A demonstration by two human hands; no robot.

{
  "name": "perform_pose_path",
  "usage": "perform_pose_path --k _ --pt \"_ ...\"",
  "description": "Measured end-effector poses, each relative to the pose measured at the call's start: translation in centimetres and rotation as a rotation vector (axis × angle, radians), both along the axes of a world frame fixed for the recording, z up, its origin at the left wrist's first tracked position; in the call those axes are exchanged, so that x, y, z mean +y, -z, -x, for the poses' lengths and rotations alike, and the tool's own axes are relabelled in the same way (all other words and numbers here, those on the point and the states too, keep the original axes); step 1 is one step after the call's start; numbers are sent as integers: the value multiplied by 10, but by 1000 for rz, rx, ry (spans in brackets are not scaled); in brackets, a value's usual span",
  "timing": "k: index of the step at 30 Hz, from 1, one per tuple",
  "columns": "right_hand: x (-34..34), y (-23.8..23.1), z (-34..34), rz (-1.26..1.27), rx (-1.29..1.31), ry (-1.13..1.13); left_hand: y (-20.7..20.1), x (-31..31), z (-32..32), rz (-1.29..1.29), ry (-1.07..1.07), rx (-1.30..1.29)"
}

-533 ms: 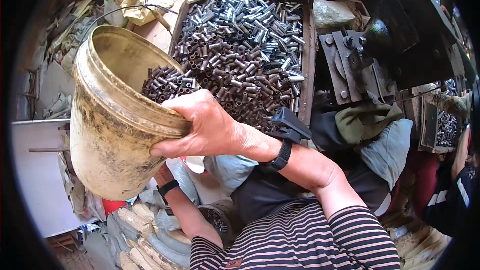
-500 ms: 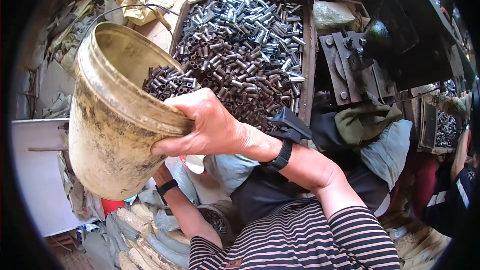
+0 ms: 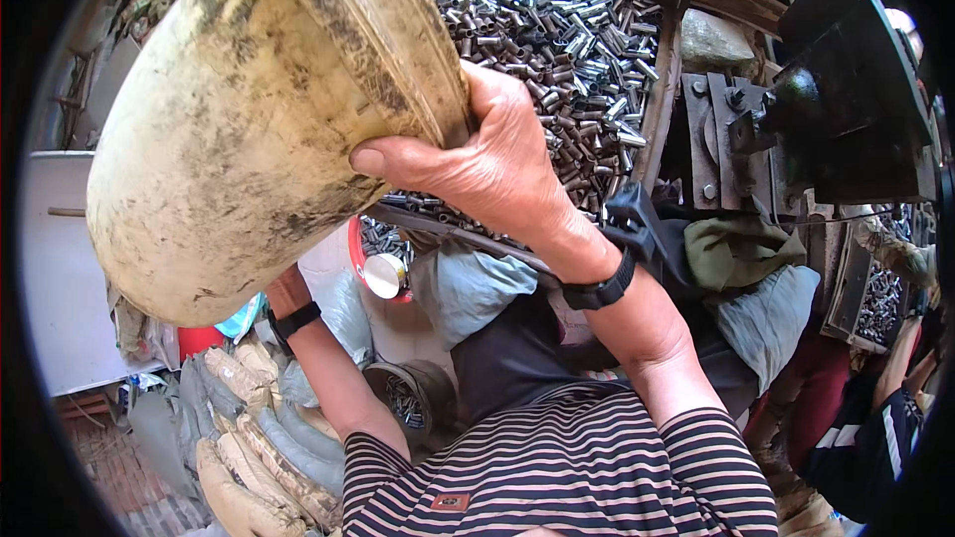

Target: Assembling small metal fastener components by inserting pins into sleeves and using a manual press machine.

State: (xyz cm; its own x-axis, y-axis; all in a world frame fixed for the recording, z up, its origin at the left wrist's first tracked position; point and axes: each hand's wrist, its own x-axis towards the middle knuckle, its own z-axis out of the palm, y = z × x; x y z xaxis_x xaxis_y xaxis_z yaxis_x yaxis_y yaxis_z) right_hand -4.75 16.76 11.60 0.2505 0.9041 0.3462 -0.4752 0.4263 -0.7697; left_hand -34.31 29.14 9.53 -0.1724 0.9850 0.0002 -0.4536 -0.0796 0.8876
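A large stained, cream-coloured plastic bucket (image 3: 229, 129) is held up and tilted at the upper left, bottom toward me. My right hand (image 3: 487, 159) grips its rim, thumb on the outer wall. Under the bucket is my left hand (image 3: 288, 290); its fingers are hidden behind the bucket. The bucket's mouth faces away, over the left side of a wooden tray (image 3: 665, 80), so its inside does not show. Short metal tubes (image 3: 572, 50), some shiny and some dark brown, fill the tray.
A black machine (image 3: 846, 99) with a bolted steel plate stands right of the tray. Below the tray are a red-rimmed container (image 3: 360, 257) of metal pieces and a small dark bucket (image 3: 438, 393). Stuffed sacks (image 3: 264, 438) lie lower left. Another person's arm (image 3: 895, 363) shows far right.
The bucket has risen and tipped further, its bottom swinging up. The dark tubes seen at its mouth are now out of sight behind it. The view has shifted left.
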Motion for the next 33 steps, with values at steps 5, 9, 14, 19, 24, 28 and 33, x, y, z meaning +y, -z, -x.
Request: perform_pose_path --k 5,9,14,19,24,28,33 --pt "-11 32 17 169 -190 251 -1 -27 31 -3 -48 -4" --pt "-27 45 22 189 244 23 -8 -44 42 -4 -69 9" --pt "-41 49 19 165 244 -39 -4 -46 41 8 -74 30" --pt "-38 44 35 83 39 -12 8 -52 31 48 -92 59" --pt "-31 49 49 -65 -322 381 37 -74 17 104 -106 75" --pt "-29 60 52 -81 -292 423 48 -80 12 121 -111 84" --pt "-28 48 40 -156 -297 438 37 -62 6 90 -99 90"
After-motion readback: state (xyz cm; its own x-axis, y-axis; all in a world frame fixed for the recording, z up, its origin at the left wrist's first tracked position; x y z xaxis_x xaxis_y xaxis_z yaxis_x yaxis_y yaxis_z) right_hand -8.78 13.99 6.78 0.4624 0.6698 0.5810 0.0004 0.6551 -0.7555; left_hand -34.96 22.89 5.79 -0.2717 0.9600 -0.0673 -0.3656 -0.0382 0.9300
